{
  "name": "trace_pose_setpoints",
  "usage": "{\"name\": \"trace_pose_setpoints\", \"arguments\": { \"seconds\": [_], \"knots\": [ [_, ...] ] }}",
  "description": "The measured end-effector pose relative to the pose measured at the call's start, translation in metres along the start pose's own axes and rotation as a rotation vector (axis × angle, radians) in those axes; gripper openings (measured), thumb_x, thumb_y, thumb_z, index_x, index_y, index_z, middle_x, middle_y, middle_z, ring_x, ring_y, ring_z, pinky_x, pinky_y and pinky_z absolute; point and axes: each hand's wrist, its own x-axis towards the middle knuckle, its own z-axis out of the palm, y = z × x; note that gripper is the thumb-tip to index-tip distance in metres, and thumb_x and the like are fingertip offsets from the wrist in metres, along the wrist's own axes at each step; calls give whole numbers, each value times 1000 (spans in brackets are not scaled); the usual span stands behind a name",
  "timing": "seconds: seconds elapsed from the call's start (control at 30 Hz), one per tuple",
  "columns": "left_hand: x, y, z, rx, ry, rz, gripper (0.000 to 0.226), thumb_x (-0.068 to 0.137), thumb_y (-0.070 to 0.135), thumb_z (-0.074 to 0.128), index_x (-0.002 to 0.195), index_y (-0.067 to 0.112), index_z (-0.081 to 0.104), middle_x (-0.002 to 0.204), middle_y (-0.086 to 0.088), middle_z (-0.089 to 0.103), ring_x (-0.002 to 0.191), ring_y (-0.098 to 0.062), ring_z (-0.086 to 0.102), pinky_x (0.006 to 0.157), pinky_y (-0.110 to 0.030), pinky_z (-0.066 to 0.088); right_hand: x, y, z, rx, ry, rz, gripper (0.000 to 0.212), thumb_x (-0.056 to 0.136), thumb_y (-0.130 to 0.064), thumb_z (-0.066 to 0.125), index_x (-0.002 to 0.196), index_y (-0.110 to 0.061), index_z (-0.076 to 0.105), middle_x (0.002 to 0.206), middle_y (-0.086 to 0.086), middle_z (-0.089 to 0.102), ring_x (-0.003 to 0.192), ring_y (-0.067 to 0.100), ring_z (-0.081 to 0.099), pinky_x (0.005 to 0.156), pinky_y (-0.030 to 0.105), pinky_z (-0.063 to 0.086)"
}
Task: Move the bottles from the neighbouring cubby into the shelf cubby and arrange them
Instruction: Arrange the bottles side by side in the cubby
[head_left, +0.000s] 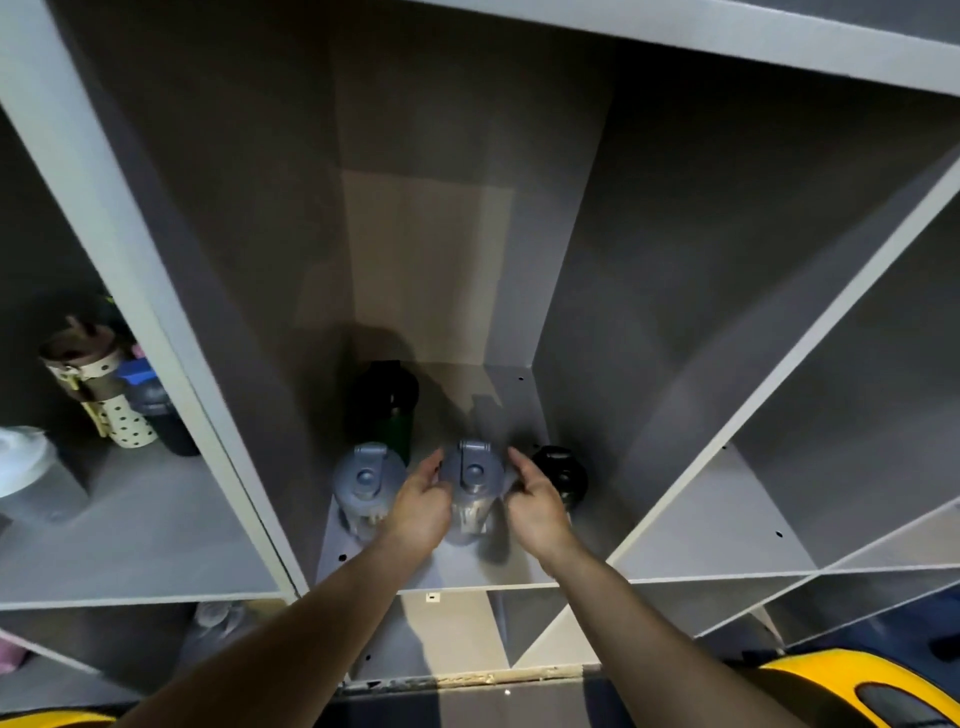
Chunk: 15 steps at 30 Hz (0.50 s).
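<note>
Left hand (421, 512) and right hand (535, 506) flank the grey bottle (472, 493) at the front of the middle cubby (457, 569), fingers loosely curled, whether touching its sides I cannot tell; bottle upright; likely rigid, light, smooth plastic; grip the body below the lid.

Four bottles are held in the middle cubby (457, 566). Three are set in a front row: the left bottle (366, 483), the middle bottle (472, 488) and the right bottle (561, 475). A fourth bottle (387, 405) is placed behind the left one, near the back. The middle bottle is flanked by the left hand (421, 512) and the right hand (537, 506). In the neighbouring cubby (130, 545) to the left, more bottles (98, 384) are grouped toward its right wall.
</note>
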Motion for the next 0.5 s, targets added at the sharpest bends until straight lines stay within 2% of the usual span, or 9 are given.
{"name": "trace_pose_setpoints", "arguments": {
  "seconds": [0.1,0.17,0.2,0.27,0.3,0.37,0.43,0.5],
  "knots": [
    [-11,8,10,-27,-14,14,48,94,-10,41,137,11,42,122,-6,54,101,-19,54,82,-17,44,7,12,2,16,-55,49,55,94,2,51,146,-17,46,123,-3,57,114,13,53,92,14,37],
    [-9,5,13,-30,4,34,46,93,-11,42,132,12,47,127,-12,57,98,-20,55,82,-18,44,13,20,7,30,-91,86,55,94,4,51,145,-16,45,118,-1,60,107,15,56,86,15,40],
    [-9,4,14,-6,24,33,43,92,-9,44,124,18,51,125,-10,60,99,-20,55,82,-18,43,17,25,10,39,-104,93,57,93,4,51,146,-15,45,117,1,62,106,16,58,88,18,43],
    [-9,3,15,35,48,60,41,91,-9,45,117,22,52,114,-4,62,98,-18,55,70,-7,43,22,31,15,64,-115,98,61,91,4,51,148,-17,43,120,2,63,109,18,61,99,27,46],
    [-8,2,15,29,53,60,43,90,-9,45,121,20,53,113,-5,62,100,-19,55,66,-5,43,25,35,17,87,-119,99,62,90,3,51,146,-20,44,124,2,64,113,19,61,106,30,46],
    [-6,0,14,33,54,48,45,90,-9,46,128,14,54,119,-8,62,104,-20,56,69,-6,44,29,40,22,126,-116,79,62,86,-2,52,139,-32,46,133,3,63,121,21,61,114,38,43],
    [-9,0,13,10,31,37,45,91,-9,45,130,11,53,120,-8,60,101,-19,58,67,-2,45,31,40,24,124,-115,69,64,86,-1,52,142,-32,44,133,-2,62,125,21,59,115,38,42],
    [-10,-1,10,-23,24,19,44,93,-10,44,132,9,50,119,-9,59,91,-13,59,70,-4,47,29,36,22,120,-111,85,65,88,3,51,145,-27,43,126,-6,61,124,18,59,113,33,42]
  ]
}}
